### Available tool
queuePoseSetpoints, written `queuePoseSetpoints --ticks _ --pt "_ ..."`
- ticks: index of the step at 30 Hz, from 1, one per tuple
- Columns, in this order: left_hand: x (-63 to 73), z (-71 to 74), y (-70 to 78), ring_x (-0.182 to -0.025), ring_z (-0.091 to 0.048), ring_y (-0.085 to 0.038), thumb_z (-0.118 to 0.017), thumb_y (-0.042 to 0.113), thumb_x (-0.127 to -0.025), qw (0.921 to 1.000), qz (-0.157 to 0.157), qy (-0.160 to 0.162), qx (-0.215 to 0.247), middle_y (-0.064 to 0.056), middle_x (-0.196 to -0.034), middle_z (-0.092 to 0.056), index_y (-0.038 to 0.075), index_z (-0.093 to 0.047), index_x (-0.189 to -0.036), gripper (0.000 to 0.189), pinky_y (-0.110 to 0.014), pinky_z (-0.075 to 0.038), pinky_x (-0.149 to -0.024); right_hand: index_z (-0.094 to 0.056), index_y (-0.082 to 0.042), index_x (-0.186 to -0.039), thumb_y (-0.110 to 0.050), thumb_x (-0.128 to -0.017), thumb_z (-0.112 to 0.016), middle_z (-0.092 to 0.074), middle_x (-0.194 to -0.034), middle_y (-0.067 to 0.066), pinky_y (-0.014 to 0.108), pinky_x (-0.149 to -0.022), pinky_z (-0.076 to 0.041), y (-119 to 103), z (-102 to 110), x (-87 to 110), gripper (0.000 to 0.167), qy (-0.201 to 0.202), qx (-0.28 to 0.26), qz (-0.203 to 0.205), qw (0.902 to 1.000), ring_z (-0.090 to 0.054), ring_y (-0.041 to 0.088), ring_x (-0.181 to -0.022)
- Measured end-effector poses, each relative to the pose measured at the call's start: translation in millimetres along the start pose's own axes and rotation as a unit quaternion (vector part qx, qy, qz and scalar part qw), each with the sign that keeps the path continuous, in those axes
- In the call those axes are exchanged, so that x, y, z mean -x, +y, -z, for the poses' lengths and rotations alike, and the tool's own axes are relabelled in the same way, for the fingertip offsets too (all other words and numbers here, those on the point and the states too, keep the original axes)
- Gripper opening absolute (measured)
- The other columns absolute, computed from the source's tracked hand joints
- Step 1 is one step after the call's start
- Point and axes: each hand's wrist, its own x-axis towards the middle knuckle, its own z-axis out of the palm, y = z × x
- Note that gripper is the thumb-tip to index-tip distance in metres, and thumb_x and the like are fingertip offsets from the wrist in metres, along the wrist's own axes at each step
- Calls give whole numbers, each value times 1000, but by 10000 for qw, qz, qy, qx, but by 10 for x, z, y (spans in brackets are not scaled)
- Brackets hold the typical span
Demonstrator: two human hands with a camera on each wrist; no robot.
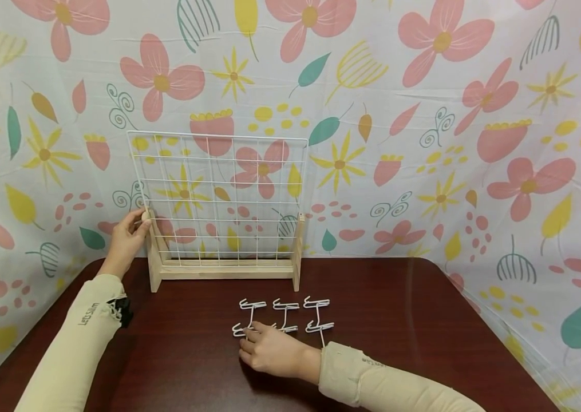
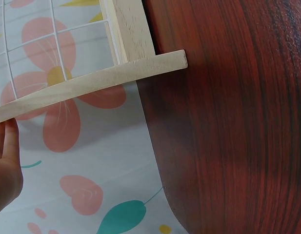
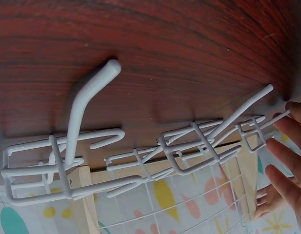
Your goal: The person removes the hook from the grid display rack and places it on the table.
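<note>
A white wire grid panel stands upright in a light wooden stand at the back of the table. My left hand holds the top of the stand's left post; in the left wrist view its fingers lie against the post's outer side. Several white wire hooks lie in two rows in front of the stand. My right hand is at the front-left hook, pinching its prong between thumb and fingers. It partly hides the front-middle hook.
The dark reddish wooden table has a rounded back corner on each side. A flower-patterned cloth hangs close behind the stand and down both sides. Nearest the right wrist camera is the front-right hook, its prong turned up.
</note>
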Motion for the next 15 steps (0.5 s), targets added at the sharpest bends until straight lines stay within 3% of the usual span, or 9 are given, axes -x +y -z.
queuePoseSetpoints --ticks 9,15 --pt "20 2 71 -110 -51 -11 -47 14 -102 10000 2 -14 -5 -28 -135 -47 -3 -40 -144 45 -3 -41 -77 -69 -29 -108 -34 -95 -47 -67 -110 -12 31 -94 -46 -21 4 -4 26 -70 194 58 9998 -59 13 -111" --pt "19 -6 40 -107 -50 -3 -48 19 -102 10000 15 36 5 -25 -134 -49 0 -41 -144 47 -4 -42 -78 -68 -29 -104 -33 -95 -46 -67 -107 -13 29 -91 -45 -40 7 -13 24 -68 231 4 9997 -59 12 -109"
